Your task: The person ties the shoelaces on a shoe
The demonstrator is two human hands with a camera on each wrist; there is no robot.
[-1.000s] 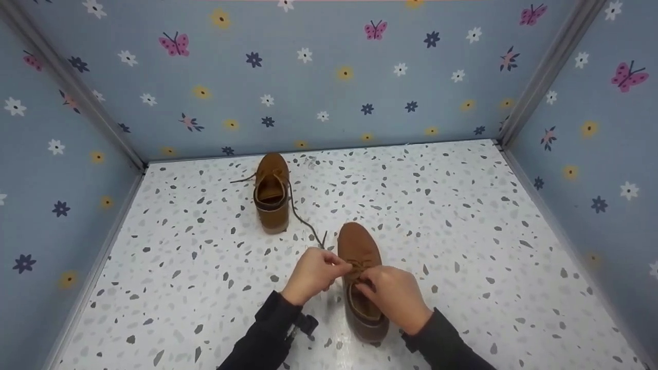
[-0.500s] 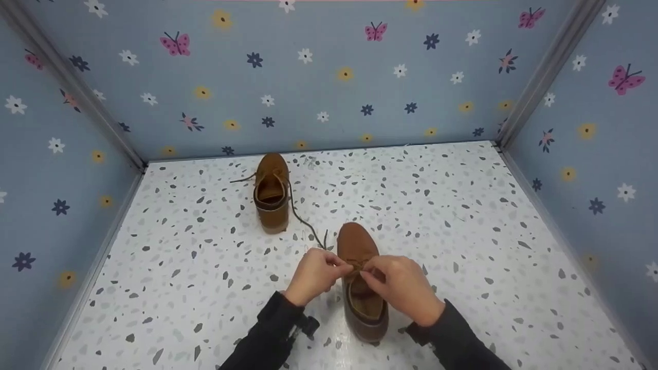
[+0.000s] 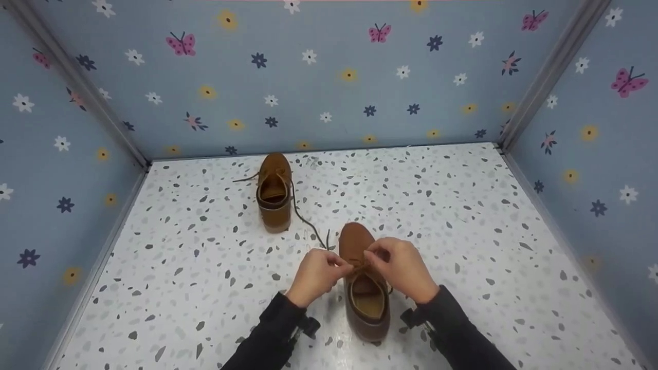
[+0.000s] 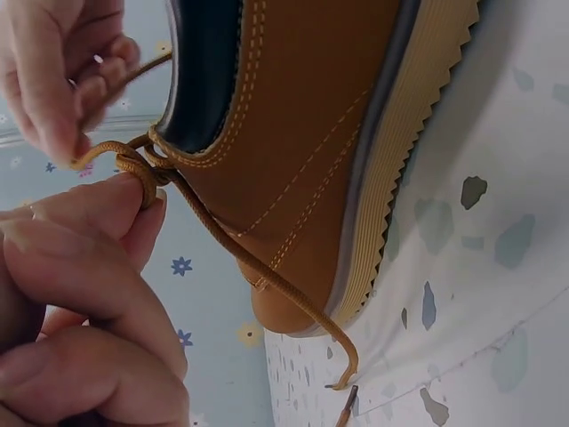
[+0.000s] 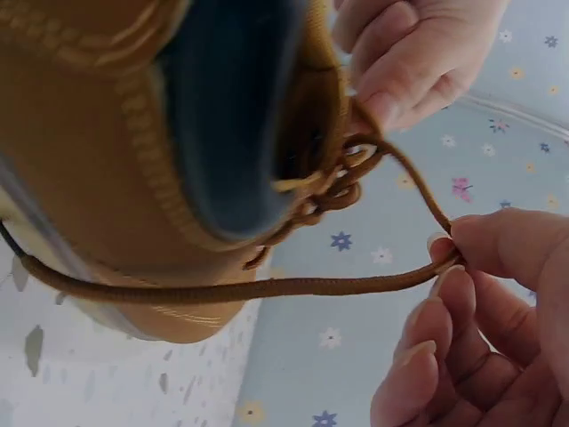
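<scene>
A brown lace-up shoe stands on the floor between my hands, its toe pointing away. My left hand pinches a loop of its shoelace at the knot, seen close in the left wrist view. Thumb and fingertips of my right hand pinch a bend of the same lace; in the right wrist view the brown lace runs from these fingers along the shoe's side, while another stretch rises to the knot. In the left wrist view, one loose lace end hangs toward the floor.
A second brown shoe stands further off to the left, its laces undone; one long lace trails across the speckled floor toward the nearer shoe. Blue flowered panels enclose the floor at the back and both sides.
My right hand has moved from the shoe's opening forward and slightly right, drawing out the lace it pinches. The left hand has stayed at the knot.
</scene>
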